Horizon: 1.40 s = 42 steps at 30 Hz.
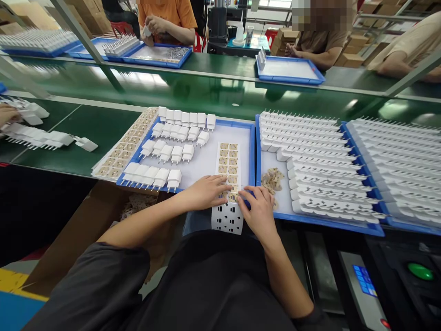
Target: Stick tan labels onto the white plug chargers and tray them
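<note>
A sheet of beige stickers [228,162] lies over the near edge of a blue-rimmed tray [252,151]. Its lower end, a white backing with black cut-out shapes [226,217], hangs over the front. My left hand [208,191] rests on the sheet's left side, fingers stretched and a little apart. At the right edge, my right hand [259,209] has its thumb and bent forefinger at the sheet; the exact contact is too small to make out. White plug chargers [166,153] stand in several rows left of the sheet, pins toward me.
A stack of sticker sheets [126,145] lies left of the tray. To the right, another blue tray [324,223] holds rows of white chargers [320,165] and a heap of peeled beige pieces [273,179]. Co-workers sit across the green conveyor [220,87]; another person's hand [8,113] is far left.
</note>
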{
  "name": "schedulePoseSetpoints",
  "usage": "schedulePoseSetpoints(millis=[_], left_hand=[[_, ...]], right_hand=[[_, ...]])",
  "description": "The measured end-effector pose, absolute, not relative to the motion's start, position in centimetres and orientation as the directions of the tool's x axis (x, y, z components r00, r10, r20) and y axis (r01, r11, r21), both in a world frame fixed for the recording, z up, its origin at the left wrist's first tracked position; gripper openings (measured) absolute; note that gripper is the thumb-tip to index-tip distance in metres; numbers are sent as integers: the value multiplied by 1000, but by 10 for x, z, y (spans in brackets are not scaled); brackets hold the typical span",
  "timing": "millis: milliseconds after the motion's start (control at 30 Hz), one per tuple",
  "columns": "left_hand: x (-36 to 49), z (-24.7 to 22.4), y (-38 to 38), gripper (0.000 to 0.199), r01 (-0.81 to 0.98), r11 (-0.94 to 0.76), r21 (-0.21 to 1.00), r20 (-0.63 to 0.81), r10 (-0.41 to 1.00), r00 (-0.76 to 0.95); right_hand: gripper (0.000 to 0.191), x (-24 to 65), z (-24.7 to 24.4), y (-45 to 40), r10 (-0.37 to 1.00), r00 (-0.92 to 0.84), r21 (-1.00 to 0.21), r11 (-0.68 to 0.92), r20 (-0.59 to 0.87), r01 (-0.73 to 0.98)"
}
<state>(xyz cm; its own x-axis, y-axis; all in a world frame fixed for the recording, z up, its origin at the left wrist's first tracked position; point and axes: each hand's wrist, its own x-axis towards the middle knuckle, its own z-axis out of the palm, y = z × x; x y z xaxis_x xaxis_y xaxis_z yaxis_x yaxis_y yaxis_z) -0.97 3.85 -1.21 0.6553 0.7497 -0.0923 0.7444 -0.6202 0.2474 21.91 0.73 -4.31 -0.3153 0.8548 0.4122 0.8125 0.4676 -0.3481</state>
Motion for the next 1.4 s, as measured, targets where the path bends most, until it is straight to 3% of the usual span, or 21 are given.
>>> schedulePoseSetpoints(millis=[333, 467, 600, 767, 867, 967, 1133, 1200, 1267, 1333, 1400], left_hand=[[-1, -14, 26, 50, 770, -573, 282, -47, 793, 607], [2, -12, 35, 48, 824, -515, 237, -123, 825, 552], [12, -2, 54, 46, 853, -507, 122, -156, 839, 521], [76, 26, 107, 40, 767, -631, 119, 127, 775, 619], [131, 30, 148, 49, 731, -672, 119, 304, 725, 618], [175, 19, 180, 54, 769, -624, 138, 316, 764, 563], [197, 6, 190, 32, 804, -574, 154, 303, 802, 515], [187, 12, 178, 30, 779, -578, 245, 321, 806, 497], [167, 23, 154, 25, 697, -562, 444, 319, 827, 464], [139, 31, 121, 32, 513, -466, 721, 274, 872, 406], [108, 31, 84, 45, 221, -307, 926, 209, 902, 379]], right_hand=[[9, 212, -41, 2, 834, -269, -435, 494, 482, 753], [10, 223, -33, 0, 832, -244, -604, 535, 498, 591], [8, 248, -30, -6, 855, -77, -728, 480, 513, 490], [7, 265, -34, -13, 868, -39, -776, 463, 496, 429], [6, 265, -39, -16, 867, -38, -780, 466, 498, 418], [6, 266, -42, -18, 866, -34, -784, 468, 499, 407], [6, 272, -46, -18, 865, -24, -811, 479, 501, 338], [6, 274, -47, -17, 861, -9, -825, 489, 508, 283], [5, 275, -47, -15, 858, 33, -843, 497, 513, 206], [6, 274, -45, -14, 861, 79, -862, 492, 503, 123], [9, 271, -39, -15, 874, 93, -879, 474, 477, 51]])
